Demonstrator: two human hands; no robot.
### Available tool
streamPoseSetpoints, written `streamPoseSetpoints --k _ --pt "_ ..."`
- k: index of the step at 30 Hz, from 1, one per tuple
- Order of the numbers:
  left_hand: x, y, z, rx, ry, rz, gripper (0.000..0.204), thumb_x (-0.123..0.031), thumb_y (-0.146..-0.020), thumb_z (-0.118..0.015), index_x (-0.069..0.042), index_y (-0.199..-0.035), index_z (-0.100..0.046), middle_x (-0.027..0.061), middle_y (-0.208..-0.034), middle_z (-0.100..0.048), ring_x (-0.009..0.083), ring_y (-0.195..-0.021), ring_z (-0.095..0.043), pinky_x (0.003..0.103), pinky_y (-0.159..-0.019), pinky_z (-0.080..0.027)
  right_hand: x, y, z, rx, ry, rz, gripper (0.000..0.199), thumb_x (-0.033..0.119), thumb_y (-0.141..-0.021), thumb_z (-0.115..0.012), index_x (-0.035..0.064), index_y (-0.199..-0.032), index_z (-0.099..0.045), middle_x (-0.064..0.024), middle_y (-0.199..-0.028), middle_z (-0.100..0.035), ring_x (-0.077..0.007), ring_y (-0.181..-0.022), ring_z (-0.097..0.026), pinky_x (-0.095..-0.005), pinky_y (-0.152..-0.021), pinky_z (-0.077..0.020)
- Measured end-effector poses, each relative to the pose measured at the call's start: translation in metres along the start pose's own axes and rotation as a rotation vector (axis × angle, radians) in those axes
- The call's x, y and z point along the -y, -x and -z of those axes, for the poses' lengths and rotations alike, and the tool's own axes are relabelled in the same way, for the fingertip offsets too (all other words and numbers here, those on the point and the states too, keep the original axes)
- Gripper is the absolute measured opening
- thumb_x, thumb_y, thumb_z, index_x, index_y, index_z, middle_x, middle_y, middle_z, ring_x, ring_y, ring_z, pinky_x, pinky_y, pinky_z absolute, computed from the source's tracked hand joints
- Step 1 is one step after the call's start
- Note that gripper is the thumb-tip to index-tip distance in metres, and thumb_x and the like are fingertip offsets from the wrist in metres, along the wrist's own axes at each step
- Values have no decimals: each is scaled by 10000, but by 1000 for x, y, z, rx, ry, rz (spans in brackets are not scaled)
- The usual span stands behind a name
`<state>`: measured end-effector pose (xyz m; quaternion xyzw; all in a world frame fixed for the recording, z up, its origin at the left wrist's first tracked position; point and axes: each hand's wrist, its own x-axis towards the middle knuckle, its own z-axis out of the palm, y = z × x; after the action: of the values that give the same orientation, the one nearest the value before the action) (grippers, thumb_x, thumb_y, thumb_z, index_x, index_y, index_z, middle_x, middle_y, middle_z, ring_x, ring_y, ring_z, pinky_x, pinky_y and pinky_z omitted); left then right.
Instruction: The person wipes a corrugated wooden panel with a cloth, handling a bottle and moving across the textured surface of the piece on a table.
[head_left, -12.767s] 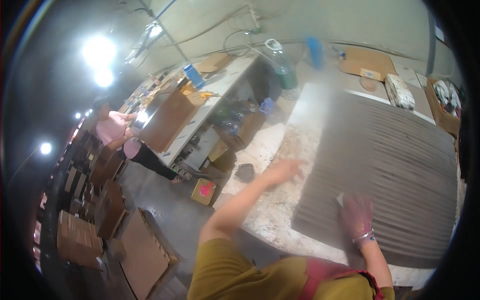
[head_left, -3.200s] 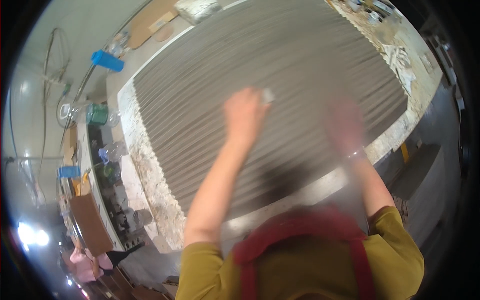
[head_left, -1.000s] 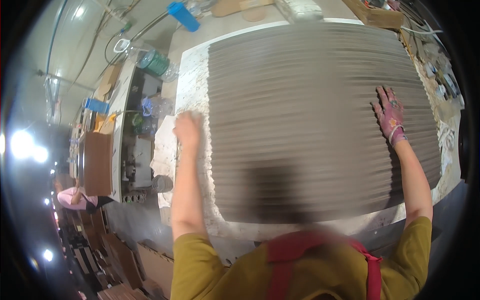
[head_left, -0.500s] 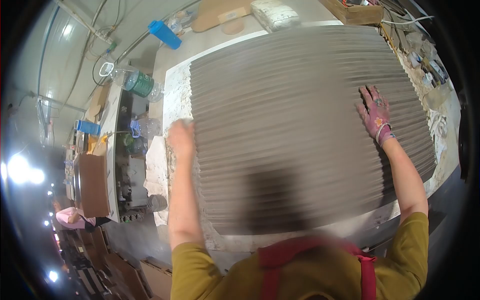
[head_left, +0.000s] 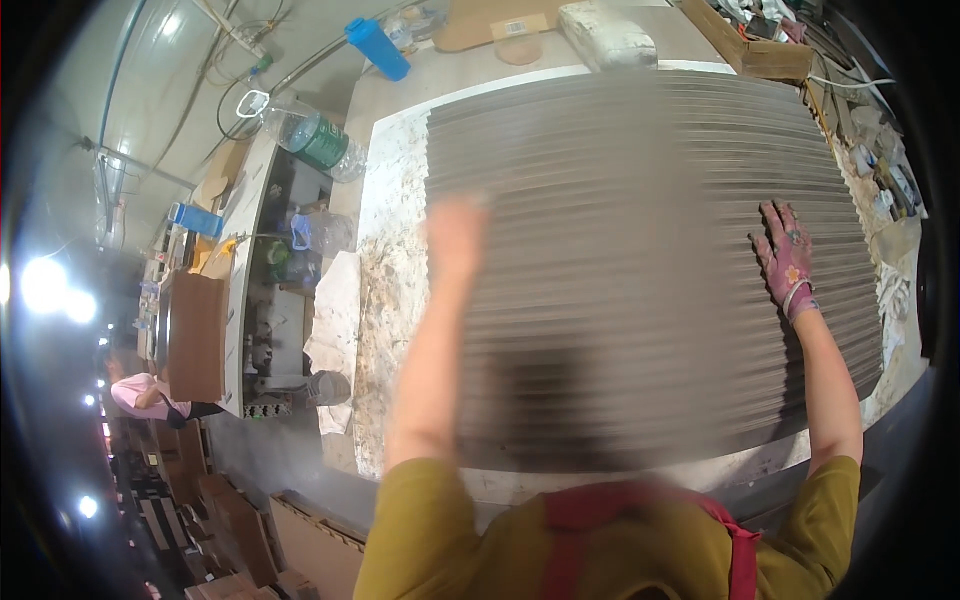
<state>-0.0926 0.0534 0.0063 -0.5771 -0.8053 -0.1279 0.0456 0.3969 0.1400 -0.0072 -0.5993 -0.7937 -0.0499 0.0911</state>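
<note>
Ridges already run in even rows over nearly the whole grey sheet (head_left: 640, 260) lying on the counter (head_left: 390, 250); only its pale rim stays bare. Right hand (head_left: 785, 262), in a patterned glove, lies flat and spread on the sheet's right side, holding nothing. Left hand (head_left: 455, 235) is blurred above the sheet's left edge; its grip cannot be told.
</note>
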Motion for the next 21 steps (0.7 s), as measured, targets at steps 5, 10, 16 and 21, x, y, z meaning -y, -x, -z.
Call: streamPoseSetpoints --k 5,10,16,21 --pt "103 -3 36 -145 -267 260 360 -321 -813 -679 -45 -1040 -632 114 -1006 -629 332 -955 -590 467 -799 -460 -2 -2 4 1 -15 -15 528 389 -917 -500 179 -1393 -407 -163 -1440 -382 -363 -1314 -360 -478 -1097 -235" --pt "-140 -23 14 -161 279 -325 351 -270 -791 -680 -63 -1064 -606 117 -1028 -598 320 -1002 -556 484 -842 -406 -2 -4 4 28 22 -45 527 389 -902 -524 167 -1369 -424 -153 -1434 -390 -357 -1324 -353 -487 -1073 -276" --pt "-237 -14 -37 -27 134 -526 350 -347 -785 -686 -103 -1027 -618 92 -1015 -595 275 -974 -563 451 -818 -423 3 -5 10 56 12 -39 518 399 -903 -525 160 -1354 -433 -154 -1440 -384 -361 -1323 -354 -498 -1068 -281" --pt "-24 -25 -14 -140 2 -31 284 -298 -854 -602 -49 -985 -639 156 -934 -641 309 -876 -599 463 -758 -477 -6 4 1 -9 22 -47 533 395 -897 -538 152 -1358 -426 -172 -1433 -385 -368 -1317 -359 -495 -1070 -280"
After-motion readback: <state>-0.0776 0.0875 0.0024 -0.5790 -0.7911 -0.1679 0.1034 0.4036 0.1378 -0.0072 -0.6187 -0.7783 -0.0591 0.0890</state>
